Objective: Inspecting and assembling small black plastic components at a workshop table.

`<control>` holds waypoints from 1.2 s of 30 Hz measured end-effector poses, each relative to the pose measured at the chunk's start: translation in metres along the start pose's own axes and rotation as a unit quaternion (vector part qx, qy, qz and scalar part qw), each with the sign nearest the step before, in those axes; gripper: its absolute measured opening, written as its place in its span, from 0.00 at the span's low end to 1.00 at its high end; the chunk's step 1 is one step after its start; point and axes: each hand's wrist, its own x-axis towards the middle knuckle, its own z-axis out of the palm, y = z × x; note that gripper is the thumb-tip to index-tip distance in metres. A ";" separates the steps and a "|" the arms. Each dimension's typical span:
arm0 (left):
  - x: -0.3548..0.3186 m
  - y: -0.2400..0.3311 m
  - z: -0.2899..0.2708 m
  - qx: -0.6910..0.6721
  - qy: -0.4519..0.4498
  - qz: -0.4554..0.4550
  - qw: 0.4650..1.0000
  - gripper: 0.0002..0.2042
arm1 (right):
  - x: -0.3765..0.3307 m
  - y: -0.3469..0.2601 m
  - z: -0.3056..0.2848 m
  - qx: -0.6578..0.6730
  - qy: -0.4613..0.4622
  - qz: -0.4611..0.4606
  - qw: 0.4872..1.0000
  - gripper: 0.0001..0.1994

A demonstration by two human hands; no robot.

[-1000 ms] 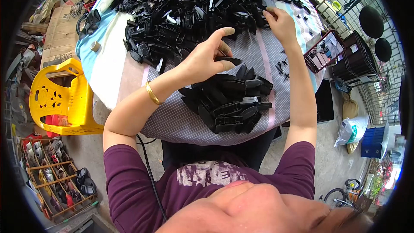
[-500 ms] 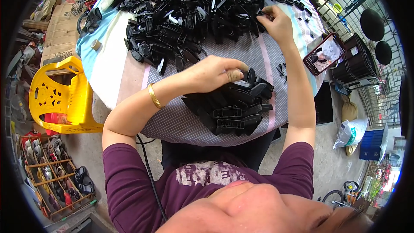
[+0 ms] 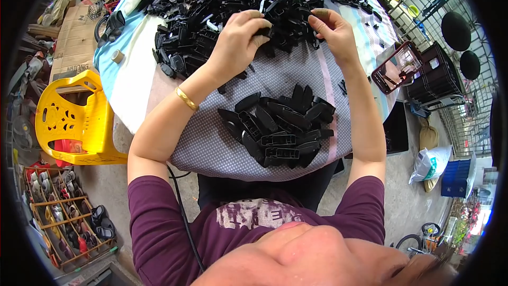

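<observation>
A large heap of black plastic parts (image 3: 196, 37) covers the far side of the table. My left hand (image 3: 235, 42), a gold bangle on its wrist, is at the heap's near edge, thumb and fingers closed on a black plastic part (image 3: 264, 32). To its right, my right hand (image 3: 337, 36) pinches at the heap's right edge. Dark pieces lie against its fingertips, and what it grips is partly hidden. Nearer me, a smaller pile of long black clip-like parts (image 3: 280, 140) lies on the dotted tablecloth (image 3: 201, 148), apart from both hands.
A phone (image 3: 398, 67) stands at the table's right edge, near a few tiny black pieces (image 3: 343, 87). A tape roll (image 3: 117, 55) sits on the left side. A yellow plastic chair (image 3: 74, 116) is close by on the left, above a shoe rack (image 3: 66, 212).
My left hand has gone from the near pile up to the big heap and closed on a part there. My right hand has shifted slightly left and nearer. The near pile is uncovered.
</observation>
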 end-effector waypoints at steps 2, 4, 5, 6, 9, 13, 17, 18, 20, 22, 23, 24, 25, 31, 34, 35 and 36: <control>0.002 0.008 -0.009 -0.386 -0.056 -0.287 0.875 0.12 | -0.009 -0.013 0.011 0.112 -0.064 0.027 0.991 0.14; -0.002 0.005 -0.008 -0.425 -0.055 -0.276 0.861 0.13 | -0.020 -0.029 0.027 0.097 -0.129 -0.033 0.986 0.20; -0.005 0.007 -0.006 -0.463 -0.050 -0.281 0.839 0.14 | -0.025 -0.034 0.032 0.052 -0.154 -0.051 0.985 0.21; -0.006 0.009 -0.006 -0.501 -0.045 -0.287 0.815 0.14 | -0.030 -0.039 0.036 0.007 -0.180 -0.069 0.981 0.23; -0.009 0.015 -0.010 -0.500 -0.068 -0.305 0.808 0.16 | -0.034 -0.042 0.035 0.020 -0.180 -0.061 0.982 0.23; -0.007 0.018 -0.012 -0.489 -0.068 -0.297 0.817 0.16 | -0.026 -0.040 0.017 0.246 -0.137 0.043 0.959 0.14; -0.009 0.022 -0.011 -0.477 -0.033 -0.283 0.831 0.16 | -0.031 -0.035 0.029 0.348 -0.122 0.106 0.923 0.13; -0.009 0.021 -0.011 -0.476 -0.033 -0.283 0.832 0.16 | -0.033 -0.034 0.034 0.349 -0.123 0.106 0.923 0.13; -0.011 0.020 -0.012 -0.480 -0.028 -0.306 0.822 0.15 | -0.036 -0.035 0.044 0.277 -0.100 0.097 0.951 0.12; -0.012 0.018 -0.011 -0.502 -0.018 -0.316 0.805 0.15 | -0.041 -0.038 0.049 0.239 -0.089 0.072 0.964 0.11; -0.012 0.018 -0.010 -0.526 -0.009 -0.324 0.786 0.15 | -0.043 -0.039 0.050 0.219 -0.078 0.064 0.970 0.11; -0.012 0.017 -0.009 -0.527 -0.009 -0.323 0.786 0.15 | -0.044 -0.039 0.051 0.199 -0.068 0.056 0.976 0.11; -0.013 0.015 -0.007 -0.534 -0.007 -0.330 0.778 0.16 | -0.045 -0.038 0.052 0.202 -0.064 0.056 0.976 0.12; -0.013 0.013 -0.007 -0.528 0.006 -0.321 0.786 0.15 | -0.046 -0.036 0.054 0.218 -0.074 0.100 0.968 0.12; -0.009 0.013 -0.011 -0.506 -0.006 -0.316 0.803 0.15 | -0.047 -0.034 0.055 0.216 -0.063 0.091 0.970 0.12; -0.009 0.013 -0.012 -0.495 -0.016 -0.317 0.809 0.15 | -0.047 -0.034 0.056 0.217 -0.064 0.090 0.970 0.12; -0.009 0.012 -0.013 -0.494 -0.016 -0.317 0.810 0.15 | -0.046 -0.035 0.055 0.189 -0.063 0.076 0.977 0.12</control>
